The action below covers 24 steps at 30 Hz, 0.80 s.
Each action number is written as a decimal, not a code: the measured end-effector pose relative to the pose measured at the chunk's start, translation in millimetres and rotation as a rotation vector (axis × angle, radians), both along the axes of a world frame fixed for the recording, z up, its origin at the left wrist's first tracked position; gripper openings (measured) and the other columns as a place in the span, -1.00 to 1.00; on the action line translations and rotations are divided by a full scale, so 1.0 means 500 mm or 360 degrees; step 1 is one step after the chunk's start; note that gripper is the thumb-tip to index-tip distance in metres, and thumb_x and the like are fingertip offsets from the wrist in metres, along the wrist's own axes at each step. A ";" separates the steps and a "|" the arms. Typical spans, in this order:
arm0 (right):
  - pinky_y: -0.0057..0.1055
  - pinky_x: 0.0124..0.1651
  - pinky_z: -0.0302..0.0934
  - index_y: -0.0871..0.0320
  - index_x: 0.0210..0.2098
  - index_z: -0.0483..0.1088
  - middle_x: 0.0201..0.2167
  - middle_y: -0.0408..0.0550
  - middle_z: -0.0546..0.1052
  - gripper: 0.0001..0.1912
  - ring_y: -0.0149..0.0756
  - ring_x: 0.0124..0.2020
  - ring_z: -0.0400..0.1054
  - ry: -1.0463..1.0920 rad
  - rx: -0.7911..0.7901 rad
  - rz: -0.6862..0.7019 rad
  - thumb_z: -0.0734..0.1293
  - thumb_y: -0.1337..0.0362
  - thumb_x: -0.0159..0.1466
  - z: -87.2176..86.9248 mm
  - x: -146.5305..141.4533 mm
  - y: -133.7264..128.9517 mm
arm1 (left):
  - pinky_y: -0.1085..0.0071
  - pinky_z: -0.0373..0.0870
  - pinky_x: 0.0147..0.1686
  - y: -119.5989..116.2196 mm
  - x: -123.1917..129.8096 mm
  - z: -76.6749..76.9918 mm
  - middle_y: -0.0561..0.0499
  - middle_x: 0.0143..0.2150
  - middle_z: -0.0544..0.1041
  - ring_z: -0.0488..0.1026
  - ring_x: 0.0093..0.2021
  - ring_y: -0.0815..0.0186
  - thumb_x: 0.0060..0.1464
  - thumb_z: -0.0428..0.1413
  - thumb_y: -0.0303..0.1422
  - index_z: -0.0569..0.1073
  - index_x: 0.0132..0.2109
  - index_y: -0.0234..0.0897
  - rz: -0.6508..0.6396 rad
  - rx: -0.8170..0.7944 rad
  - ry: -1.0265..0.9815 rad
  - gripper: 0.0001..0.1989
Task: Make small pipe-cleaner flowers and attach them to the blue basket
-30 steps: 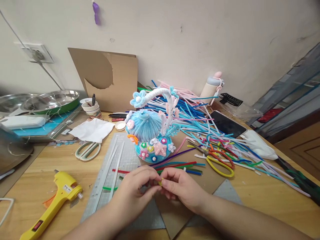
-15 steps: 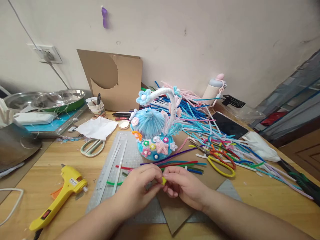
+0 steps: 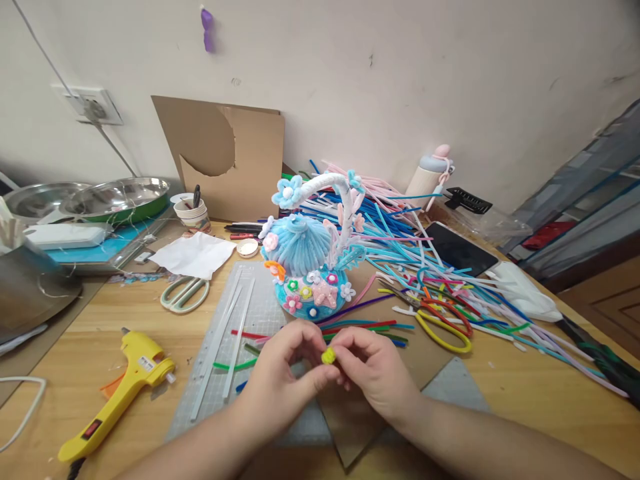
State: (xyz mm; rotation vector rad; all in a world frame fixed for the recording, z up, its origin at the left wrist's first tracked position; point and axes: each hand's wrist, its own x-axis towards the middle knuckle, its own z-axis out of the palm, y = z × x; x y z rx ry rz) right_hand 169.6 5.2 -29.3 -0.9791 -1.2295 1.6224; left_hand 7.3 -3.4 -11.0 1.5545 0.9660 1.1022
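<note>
My left hand and my right hand meet above the cardboard at the front. Between their fingertips is a small curled piece of yellow pipe cleaner. The right thumb and fingers pinch it from one side, while the left thumb and fingers curve round it from the other. Just beyond stands a blue fuzzy basket with a white wrapped handle, covered in small pipe-cleaner flowers and a pink starfish. Loose coloured pipe cleaners lie between the basket and my hands.
On the left lies a yellow hot glue gun, with clear glue sticks on the cutting mat. Scissors sit by a white tissue. Orange-and-yellow-handled pliers and a large pipe-cleaner heap are to the right.
My left fingers have spread a little and both hands have turned, so more of the yellow curl shows. The basket and the tools around it have stayed in place.
</note>
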 end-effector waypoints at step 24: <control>-0.45 -0.27 0.22 0.15 -0.21 0.34 -0.36 -0.09 0.42 -0.83 -0.39 -0.33 0.31 -0.0453 0.1393 -0.0035 0.17 0.47 0.31 0.037 -0.007 0.006 | 0.48 0.40 -0.34 -0.004 -0.016 0.022 0.03 -0.38 0.50 0.45 -0.34 0.38 -0.04 0.25 -0.48 0.53 -0.39 -0.28 0.0046 -0.0127 -0.0556 -0.96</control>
